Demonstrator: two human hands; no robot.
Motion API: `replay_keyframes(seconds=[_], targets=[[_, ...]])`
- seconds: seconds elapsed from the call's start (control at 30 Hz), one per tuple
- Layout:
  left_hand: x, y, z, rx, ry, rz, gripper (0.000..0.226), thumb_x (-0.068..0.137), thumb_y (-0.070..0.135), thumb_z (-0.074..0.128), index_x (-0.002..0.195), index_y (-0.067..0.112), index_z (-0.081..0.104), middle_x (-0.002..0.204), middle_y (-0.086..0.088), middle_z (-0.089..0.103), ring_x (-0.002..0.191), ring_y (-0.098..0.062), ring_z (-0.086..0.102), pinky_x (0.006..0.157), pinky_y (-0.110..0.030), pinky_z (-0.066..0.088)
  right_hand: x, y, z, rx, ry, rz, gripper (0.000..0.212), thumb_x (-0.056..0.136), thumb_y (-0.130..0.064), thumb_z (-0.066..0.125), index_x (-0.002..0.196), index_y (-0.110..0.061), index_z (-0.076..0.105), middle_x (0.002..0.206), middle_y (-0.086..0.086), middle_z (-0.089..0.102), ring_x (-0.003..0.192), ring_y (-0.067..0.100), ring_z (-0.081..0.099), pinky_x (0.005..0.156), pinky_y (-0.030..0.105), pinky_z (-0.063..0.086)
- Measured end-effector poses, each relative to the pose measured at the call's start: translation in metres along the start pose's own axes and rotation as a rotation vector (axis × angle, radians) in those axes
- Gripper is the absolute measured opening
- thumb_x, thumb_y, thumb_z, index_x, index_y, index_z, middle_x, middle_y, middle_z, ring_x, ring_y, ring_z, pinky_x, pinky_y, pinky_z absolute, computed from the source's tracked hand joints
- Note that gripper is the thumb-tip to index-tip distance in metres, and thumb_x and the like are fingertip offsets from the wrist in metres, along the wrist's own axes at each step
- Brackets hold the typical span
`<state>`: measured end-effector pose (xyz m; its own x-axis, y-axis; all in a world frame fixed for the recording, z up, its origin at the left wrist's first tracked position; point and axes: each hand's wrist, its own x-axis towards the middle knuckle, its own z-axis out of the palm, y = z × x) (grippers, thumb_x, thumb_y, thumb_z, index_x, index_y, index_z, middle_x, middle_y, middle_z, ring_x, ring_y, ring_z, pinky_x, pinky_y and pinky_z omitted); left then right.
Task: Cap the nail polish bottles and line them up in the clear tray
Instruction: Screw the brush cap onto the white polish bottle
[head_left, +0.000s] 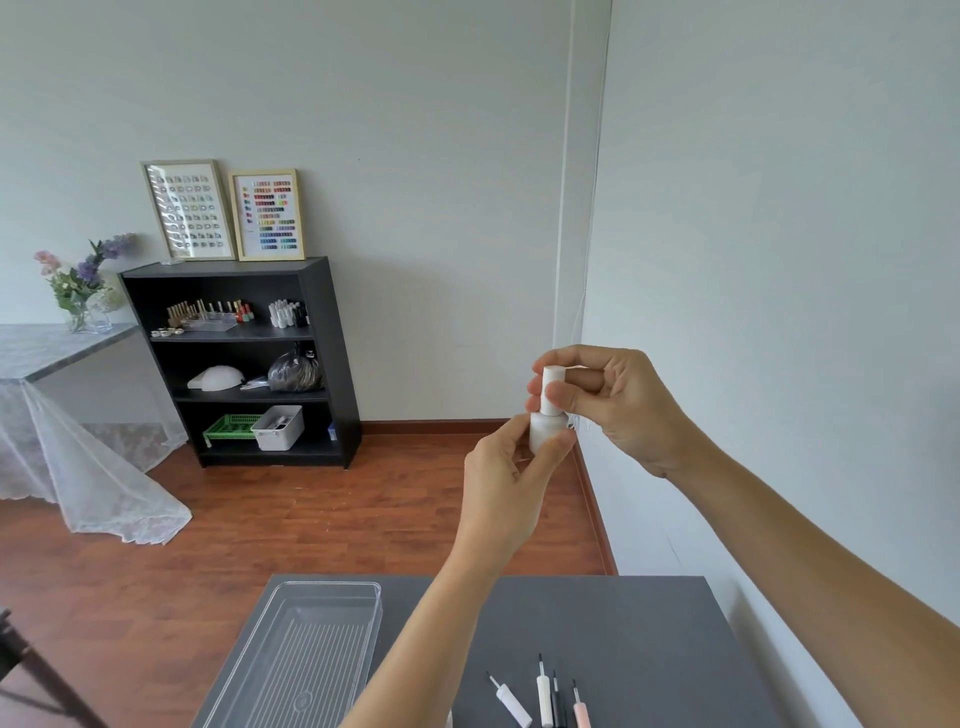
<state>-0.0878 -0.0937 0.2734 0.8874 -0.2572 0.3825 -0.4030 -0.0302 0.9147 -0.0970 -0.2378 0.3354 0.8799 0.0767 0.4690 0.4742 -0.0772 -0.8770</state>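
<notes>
Above the dark bench (623, 623), the left hand (501, 488) pinches the body of a white nail polish bottle (546, 434) while the right hand (618, 405) pinches its white cap (551, 387), with the clear tray (301, 654) on the bench below-left and four loose brush caps (543, 699) beside it.

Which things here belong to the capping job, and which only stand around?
Job: white bottle, its cap, left hand, right hand, clear tray, loose brush caps.
Around: black shelf, framed charts, flowers.
</notes>
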Motion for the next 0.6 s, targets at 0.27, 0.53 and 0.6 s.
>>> replay_keyframes(seconds=[0.27, 0.53, 0.6], targets=[[0.003, -0.021, 0.005, 0.040, 0.031, -0.014, 0.028, 0.091, 0.039, 0.067, 0.085, 0.012, 0.068, 0.069, -0.014, 0.065, 0.055, -0.009, 0.047, 0.050, -0.019, 0.037, -0.002, 0.017, 0.005, -0.126, 0.086, 0.030, 0.017, 0.090, -0.007, 0.067, 0.099, -0.021, 0.071, 0.086, 0.003, 0.079, 0.083, 0.019, 0.076, 0.074, 0.026, 0.058], [0.007, -0.079, -0.032, 0.175, -0.275, -0.263, 0.051, 0.079, 0.047, 0.075, 0.125, 0.031, 0.062, 0.112, 0.013, 0.071, 0.106, -0.004, 0.065, 0.084, -0.025, 0.056, -0.018, 0.080, 0.006, -0.335, 0.036, 0.202, 0.011, 0.088, -0.014, 0.070, 0.099, -0.017, 0.069, 0.091, -0.003, 0.079, 0.091, 0.007, 0.074, 0.086, 0.020, 0.055], [0.004, -0.105, -0.049, 0.276, -0.299, -0.348, 0.065, 0.079, 0.049, 0.076, 0.138, 0.030, 0.054, 0.125, 0.012, 0.063, 0.116, -0.005, 0.059, 0.085, -0.023, 0.053, -0.026, 0.109, 0.008, -0.410, 0.078, 0.259, 0.011, 0.086, -0.016, 0.072, 0.096, -0.018, 0.070, 0.087, -0.007, 0.079, 0.089, 0.005, 0.073, 0.085, 0.019, 0.053]])
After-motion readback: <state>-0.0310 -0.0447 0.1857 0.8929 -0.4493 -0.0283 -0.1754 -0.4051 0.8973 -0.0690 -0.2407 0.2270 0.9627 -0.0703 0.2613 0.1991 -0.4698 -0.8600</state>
